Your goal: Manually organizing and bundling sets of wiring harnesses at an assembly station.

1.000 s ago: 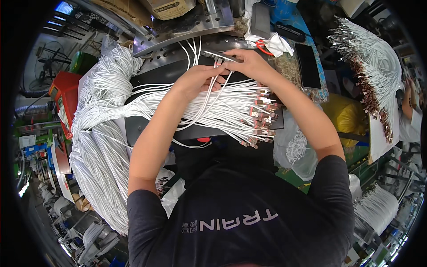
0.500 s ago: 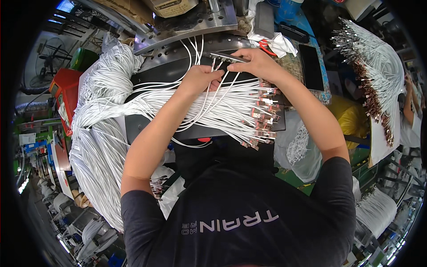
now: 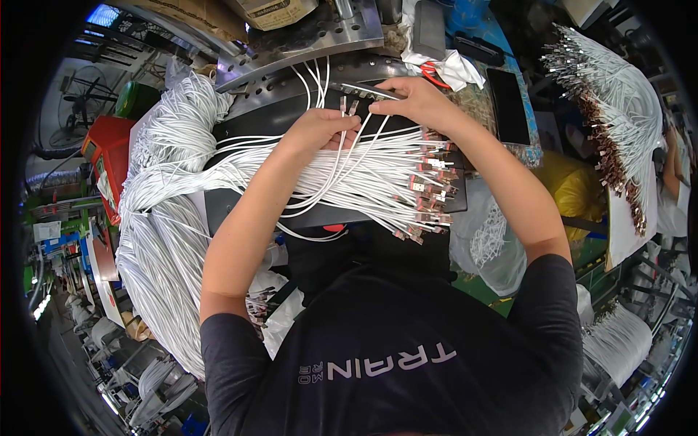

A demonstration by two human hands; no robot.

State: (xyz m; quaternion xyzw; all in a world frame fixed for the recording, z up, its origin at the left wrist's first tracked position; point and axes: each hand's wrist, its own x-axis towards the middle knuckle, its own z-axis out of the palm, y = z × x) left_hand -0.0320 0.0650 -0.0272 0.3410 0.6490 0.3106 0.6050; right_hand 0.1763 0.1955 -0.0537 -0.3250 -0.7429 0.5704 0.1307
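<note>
My left hand (image 3: 325,129) is closed in a pinch on white USB cables (image 3: 339,156). Two metal plugs (image 3: 353,107) stick up past its fingertips, just short of a narrow dark metal bar (image 3: 363,91). My right hand (image 3: 414,103) grips the right end of that bar between thumb and fingers. Small plug ends line the bar's near edge, and a white cable runs down from beside the right thumb. Below both hands lies a wide bundle of white cables (image 3: 349,178), its USB plugs (image 3: 429,185) fanned out on the right over a black work surface (image 3: 254,211).
A perforated steel plate (image 3: 305,45) stands behind the hands. Red-handled scissors (image 3: 434,75), a white cloth (image 3: 462,71) and a dark flat slab (image 3: 507,107) lie at the right. A thick cable coil (image 3: 182,116) rises at the left. Another cable bundle (image 3: 618,109) hangs far right.
My left hand has shifted slightly left, and the two plugs in it now stand apart from the bar. My right hand keeps hold of the bar, nearly in place.
</note>
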